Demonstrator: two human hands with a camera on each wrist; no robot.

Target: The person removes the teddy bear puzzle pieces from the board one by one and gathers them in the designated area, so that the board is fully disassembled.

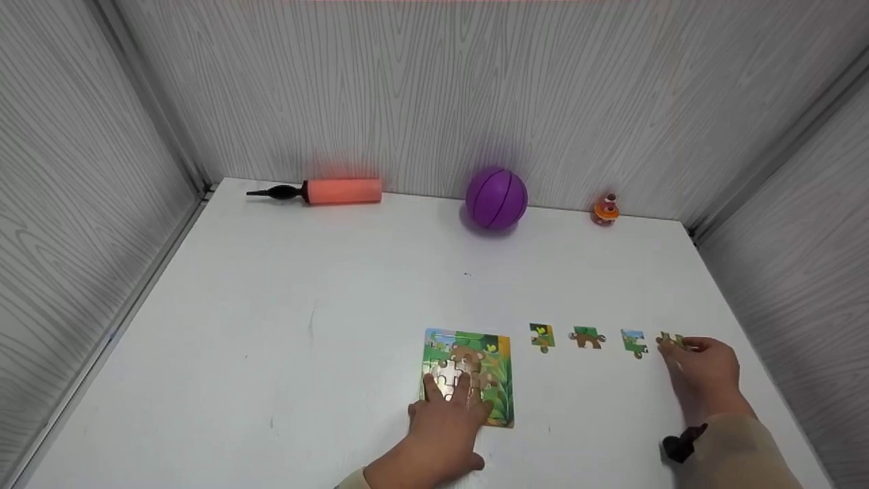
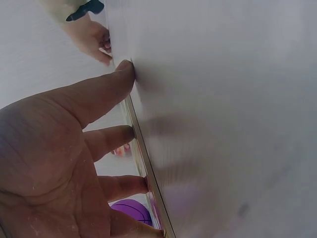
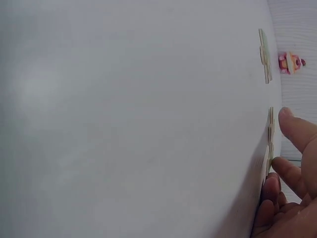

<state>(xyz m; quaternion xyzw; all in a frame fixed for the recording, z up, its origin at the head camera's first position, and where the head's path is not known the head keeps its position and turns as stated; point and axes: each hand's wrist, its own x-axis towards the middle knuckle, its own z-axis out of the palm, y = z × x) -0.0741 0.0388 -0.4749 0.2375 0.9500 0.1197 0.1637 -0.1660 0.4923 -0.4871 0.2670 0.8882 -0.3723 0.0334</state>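
Note:
A jigsaw puzzle board (image 1: 501, 380) with a brown bear picture lies on the white table. My left hand (image 1: 445, 428) rests on its lower part with fingers spread, covering some of it. To the right, a row of loose puzzle pieces lies on the table: a green and yellow one (image 1: 542, 337), a brown one (image 1: 587, 337) and a light blue one (image 1: 634, 342). At the row's right end, my right hand (image 1: 709, 367) holds another puzzle piece (image 1: 671, 337) at the table surface between thumb and forefinger; its other fingers are curled. The hand partly hides this piece.
Along the back wall lie an orange hand pump (image 1: 344, 191) with a black nozzle, a purple ball (image 1: 497, 198) and a small orange and pink figurine (image 1: 605, 210). Grey wood-grain panels (image 1: 407, 88) enclose the table (image 1: 271, 292) at the back and sides.

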